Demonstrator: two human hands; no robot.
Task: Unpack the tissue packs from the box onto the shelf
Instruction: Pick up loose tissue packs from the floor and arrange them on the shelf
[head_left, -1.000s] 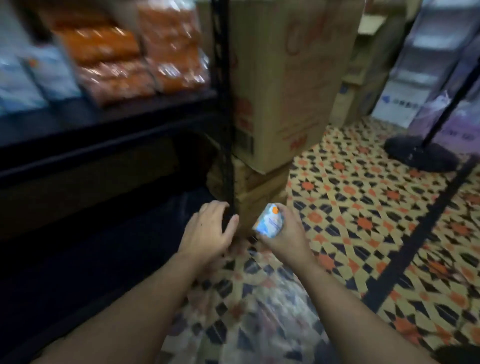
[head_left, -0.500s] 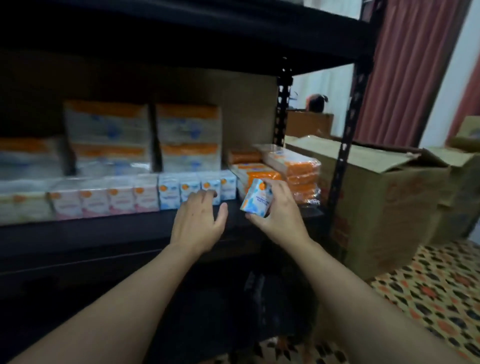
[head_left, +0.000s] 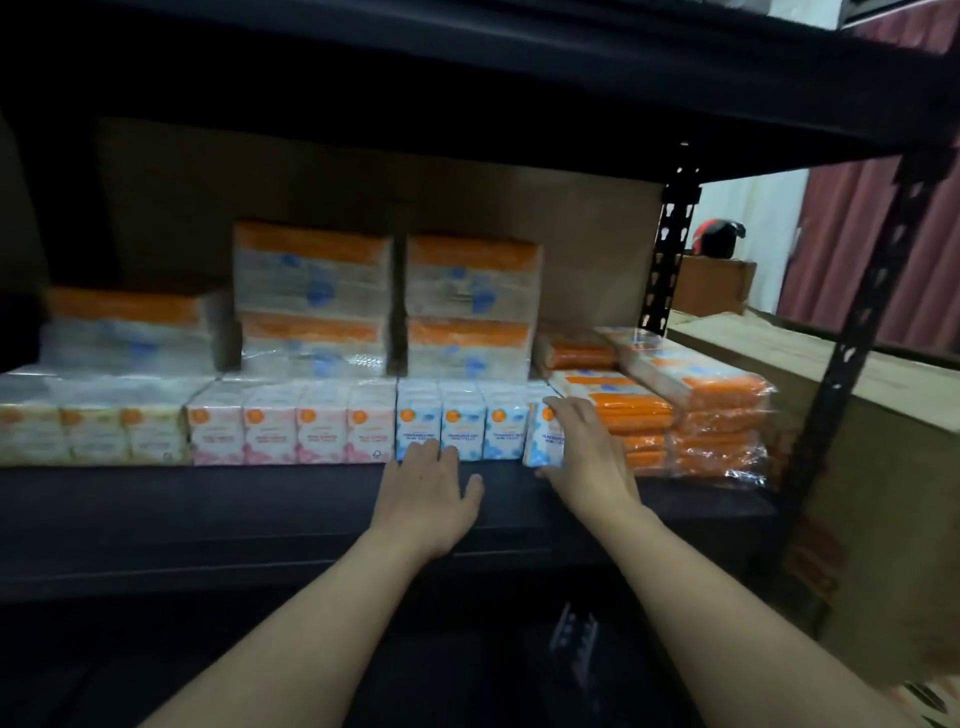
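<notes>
Seeming light and squashy, the tissue pack is pinched top and bottom, a sound hold, by the right hand; the left hand is spread, fingers empty.

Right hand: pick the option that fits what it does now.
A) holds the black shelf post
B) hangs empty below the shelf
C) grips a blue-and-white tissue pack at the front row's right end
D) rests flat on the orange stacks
C: the right hand has fingers over the top and thumb under the blue-and-white tissue pack, beside the blue packs on the shelf.
</notes>
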